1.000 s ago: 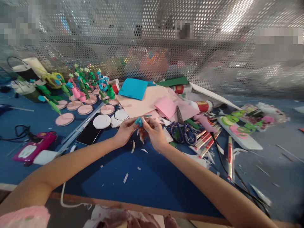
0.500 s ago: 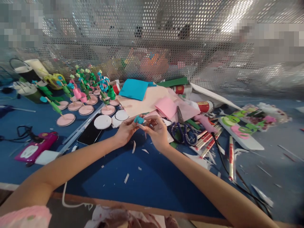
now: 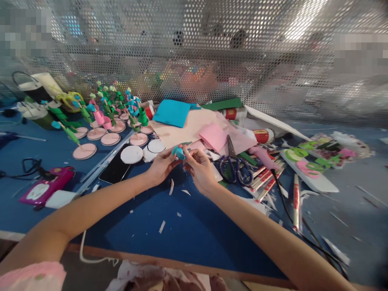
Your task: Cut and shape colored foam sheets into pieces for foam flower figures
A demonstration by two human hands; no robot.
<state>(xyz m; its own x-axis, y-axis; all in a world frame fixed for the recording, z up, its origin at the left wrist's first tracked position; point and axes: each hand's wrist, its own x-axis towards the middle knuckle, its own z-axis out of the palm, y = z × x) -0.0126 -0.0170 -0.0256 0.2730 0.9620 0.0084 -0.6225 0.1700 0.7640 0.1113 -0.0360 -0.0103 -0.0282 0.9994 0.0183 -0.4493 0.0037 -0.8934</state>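
Note:
Between my two hands is a small blue paper flower point(image 3: 180, 152), held above the blue table point(image 3: 194, 230). My left hand point(image 3: 163, 165) pinches it from the left, fingers closed. From the other side my right hand point(image 3: 200, 167) grips it between thumb and fingertips. Part of the flower is hidden behind the fingers. Just left of my hands lie white paper discs point(image 3: 131, 154) and a black phone point(image 3: 115, 169). Blue-handled scissors point(image 3: 235, 169) rest close to my right hand.
Several paper flowers on pink round bases point(image 3: 84, 151) stand at the left. Blue paper point(image 3: 171, 113) and pink paper point(image 3: 213, 136) lie behind my hands. A pink glue gun point(image 3: 263, 157) with a black cable, wrapped sticks and a white tray point(image 3: 315, 180) are at the right. Perforated metal point(image 3: 194, 60) rises behind.
The blue flower has turned a little in my fingers, and my right fingertips have shifted on it. Everything on the table stays where it was.

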